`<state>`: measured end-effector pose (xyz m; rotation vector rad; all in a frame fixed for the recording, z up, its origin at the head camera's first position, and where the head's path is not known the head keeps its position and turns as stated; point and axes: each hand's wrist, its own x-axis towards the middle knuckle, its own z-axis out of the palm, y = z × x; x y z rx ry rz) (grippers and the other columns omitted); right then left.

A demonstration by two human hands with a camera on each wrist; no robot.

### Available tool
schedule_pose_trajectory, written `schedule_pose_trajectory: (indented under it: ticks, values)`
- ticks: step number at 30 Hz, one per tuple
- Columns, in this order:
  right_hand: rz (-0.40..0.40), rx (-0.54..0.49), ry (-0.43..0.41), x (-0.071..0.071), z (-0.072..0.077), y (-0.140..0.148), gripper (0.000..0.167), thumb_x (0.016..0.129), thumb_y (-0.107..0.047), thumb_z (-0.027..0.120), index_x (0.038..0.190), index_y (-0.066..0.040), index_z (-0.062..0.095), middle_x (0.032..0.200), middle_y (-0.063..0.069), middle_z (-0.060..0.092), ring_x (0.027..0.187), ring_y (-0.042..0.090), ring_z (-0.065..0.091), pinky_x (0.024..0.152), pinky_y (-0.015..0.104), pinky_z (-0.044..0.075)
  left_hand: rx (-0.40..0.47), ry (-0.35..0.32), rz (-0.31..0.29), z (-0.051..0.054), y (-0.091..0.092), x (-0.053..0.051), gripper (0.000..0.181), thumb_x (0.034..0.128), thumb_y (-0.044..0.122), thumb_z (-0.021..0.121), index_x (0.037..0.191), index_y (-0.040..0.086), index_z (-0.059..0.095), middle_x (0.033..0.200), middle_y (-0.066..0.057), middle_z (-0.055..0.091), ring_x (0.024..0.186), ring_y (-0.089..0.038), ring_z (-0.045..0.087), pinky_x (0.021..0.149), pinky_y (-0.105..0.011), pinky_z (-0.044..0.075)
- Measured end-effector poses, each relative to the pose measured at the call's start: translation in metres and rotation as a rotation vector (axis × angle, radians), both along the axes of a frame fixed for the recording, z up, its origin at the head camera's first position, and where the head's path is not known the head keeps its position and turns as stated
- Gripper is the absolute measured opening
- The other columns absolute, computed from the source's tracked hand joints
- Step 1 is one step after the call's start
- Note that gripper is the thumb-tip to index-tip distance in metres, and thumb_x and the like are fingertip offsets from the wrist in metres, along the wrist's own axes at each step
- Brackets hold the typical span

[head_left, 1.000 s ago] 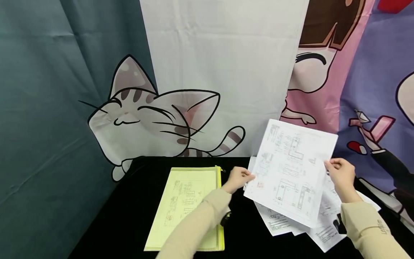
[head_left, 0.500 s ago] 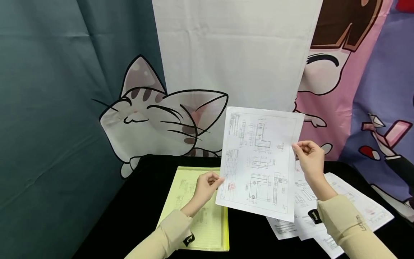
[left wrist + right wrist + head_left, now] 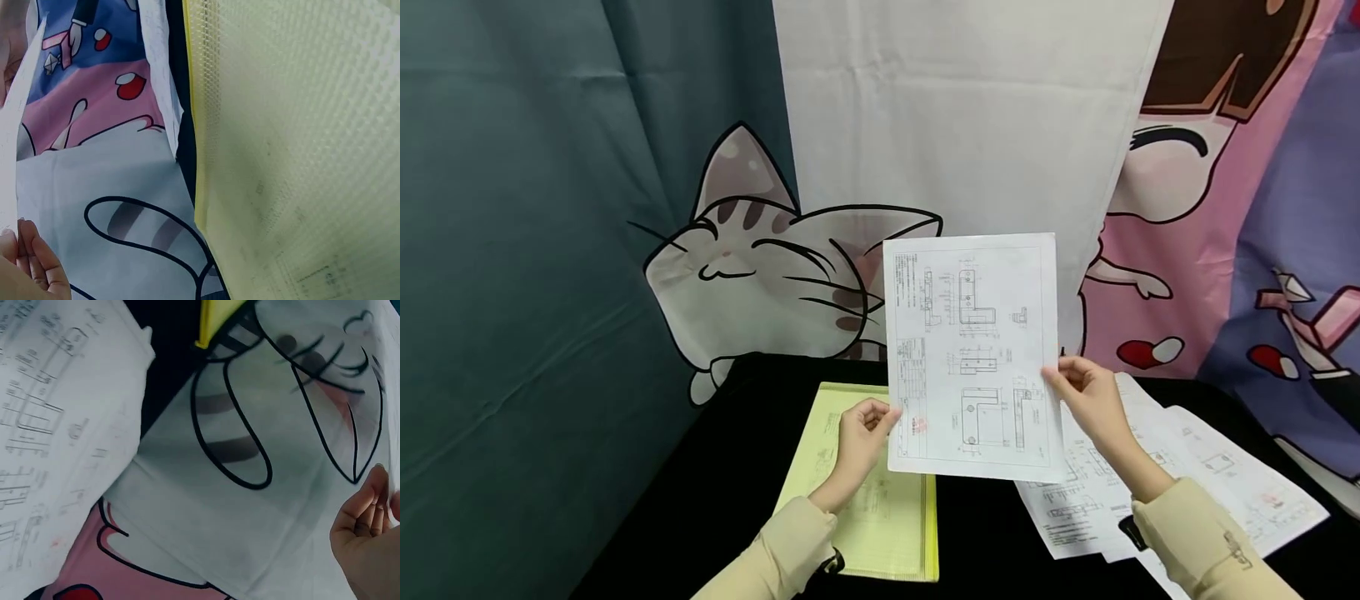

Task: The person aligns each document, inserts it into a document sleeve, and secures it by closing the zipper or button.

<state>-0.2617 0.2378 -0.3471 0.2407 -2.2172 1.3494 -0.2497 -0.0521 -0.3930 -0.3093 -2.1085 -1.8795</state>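
A white sheet with technical drawings (image 3: 973, 350) is held up, facing the head camera, by both hands. The left hand (image 3: 859, 446) pinches its lower left edge between thumb and fingers; the right hand (image 3: 1093, 404) pinches the right edge, a little higher. In the left wrist view the left hand (image 3: 34, 265) grips the sheet's edge (image 3: 9, 162) at the far left. The right wrist view has the right hand (image 3: 369, 531) pinching the sheet at the right border. Below and behind the left forearm lies a yellow zip folder (image 3: 880, 533) with a printed page showing through.
Several loose printed sheets (image 3: 1217, 475) lie overlapping on the black tabletop (image 3: 685, 517), right of the folder and partly under the right forearm. Behind the table hangs a curtain (image 3: 985, 108) with a cartoon cat and figures.
The held sheet has moved left and up from over the loose sheets, turning more upright and square to the view. Both hands have travelled left with it. The head view has shifted slightly right.
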Motion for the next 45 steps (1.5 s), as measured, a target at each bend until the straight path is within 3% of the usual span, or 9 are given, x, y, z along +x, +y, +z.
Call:
schedule_pose_trajectory:
  ticks: [5, 17, 21, 25, 29, 32, 37, 40, 45]
  values:
    - [-0.022, 0.046, 0.0, 0.004, -0.01, 0.001, 0.016, 0.088, -0.004, 0.063, 0.083, 0.01, 0.06, 0.062, -0.019, 0.056, 0.052, 0.0, 0.048, 0.047, 0.015, 0.04, -0.017, -0.021, -0.026, -0.001, 0.0, 0.001, 0.013, 0.0854, 0.001, 0.065, 0.081, -0.01, 0.062, 0.079, -0.028, 0.066, 0.055, -0.002, 0.047, 0.051, -0.011, 0.039]
    - [-0.051, 0.045, -0.215, 0.004, -0.032, 0.017, 0.023, 0.092, -0.009, 0.059, 0.091, 0.014, 0.059, 0.06, -0.005, 0.059, 0.051, 0.001, 0.048, 0.047, 0.018, 0.042, -0.157, -0.071, -0.158, -0.036, 0.006, -0.029, 0.018, 0.0877, 0.008, 0.065, 0.085, -0.01, 0.065, 0.079, -0.025, 0.068, 0.063, -0.028, 0.064, 0.061, -0.035, 0.058]
    - [-0.038, 0.1, -0.284, 0.002, -0.042, 0.026, 0.021, 0.092, -0.007, 0.058, 0.087, 0.013, 0.057, 0.056, -0.004, 0.049, 0.051, 0.002, 0.041, 0.047, 0.02, 0.037, -0.222, -0.109, -0.154, -0.041, 0.009, -0.032, 0.019, 0.09, 0.002, 0.059, 0.103, -0.011, 0.065, 0.078, -0.022, 0.068, 0.067, -0.038, 0.066, 0.052, -0.026, 0.054]
    - [-0.019, 0.186, -0.351, 0.001, -0.052, 0.039, 0.02, 0.092, -0.007, 0.058, 0.087, 0.012, 0.057, 0.054, -0.004, 0.04, 0.051, 0.003, 0.036, 0.049, 0.02, 0.033, -0.439, -0.138, -0.169, -0.044, 0.011, -0.039, 0.03, 0.0904, -0.002, 0.053, 0.12, -0.009, 0.058, 0.077, -0.019, 0.067, 0.059, -0.029, 0.063, 0.043, -0.013, 0.038]
    - [-0.002, 0.213, -0.464, 0.001, -0.061, 0.052, 0.023, 0.091, -0.009, 0.057, 0.093, 0.014, 0.058, 0.056, -0.006, 0.044, 0.051, 0.003, 0.04, 0.049, 0.02, 0.037, -0.792, -0.193, -0.199, -0.046, 0.017, -0.044, 0.017, 0.088, 0.005, 0.059, 0.103, -0.002, 0.062, 0.077, -0.011, 0.066, 0.056, -0.012, 0.05, 0.048, -0.017, 0.038]
    - [0.021, 0.206, -0.533, 0.002, -0.068, 0.062, 0.023, 0.092, -0.01, 0.056, 0.092, 0.014, 0.056, 0.058, -0.007, 0.047, 0.051, 0.003, 0.043, 0.049, 0.02, 0.04, -1.029, -0.227, -0.19, -0.051, 0.029, -0.045, 0.01, 0.0862, 0.011, 0.062, 0.091, 0.003, 0.059, 0.076, -0.006, 0.062, 0.06, -0.013, 0.049, 0.053, -0.023, 0.043]
    - [0.077, 0.195, -0.574, 0.007, -0.075, 0.075, 0.018, 0.092, -0.006, 0.055, 0.084, 0.01, 0.053, 0.056, -0.008, 0.048, 0.05, 0.002, 0.045, 0.047, 0.02, 0.042, -1.194, -0.296, -0.123, -0.061, 0.052, -0.049, 0.039, 0.0833, 0.037, 0.069, 0.093, 0.0, 0.061, 0.073, -0.007, 0.06, 0.058, -0.015, 0.046, 0.052, -0.027, 0.045]
    - [0.098, 0.183, -0.589, 0.009, -0.079, 0.08, 0.016, 0.091, -0.004, 0.055, 0.083, 0.01, 0.053, 0.055, -0.008, 0.05, 0.049, 0.001, 0.047, 0.047, 0.02, 0.043, -1.293, -0.318, -0.099, -0.064, 0.06, -0.053, 0.042, 0.0793, 0.047, 0.071, 0.079, 0.006, 0.063, 0.068, -0.002, 0.058, 0.054, -0.011, 0.041, 0.049, -0.024, 0.041]
    - [0.111, 0.17, -0.644, 0.012, -0.081, 0.085, 0.018, 0.092, -0.007, 0.054, 0.086, 0.01, 0.054, 0.06, -0.007, 0.055, 0.05, 0.003, 0.051, 0.047, 0.02, 0.045, -1.37, -0.289, -0.09, -0.062, 0.066, -0.058, 0.031, 0.0825, 0.028, 0.066, 0.061, 0.011, 0.053, 0.062, 0.0, 0.053, 0.049, -0.01, 0.04, 0.042, -0.02, 0.034]
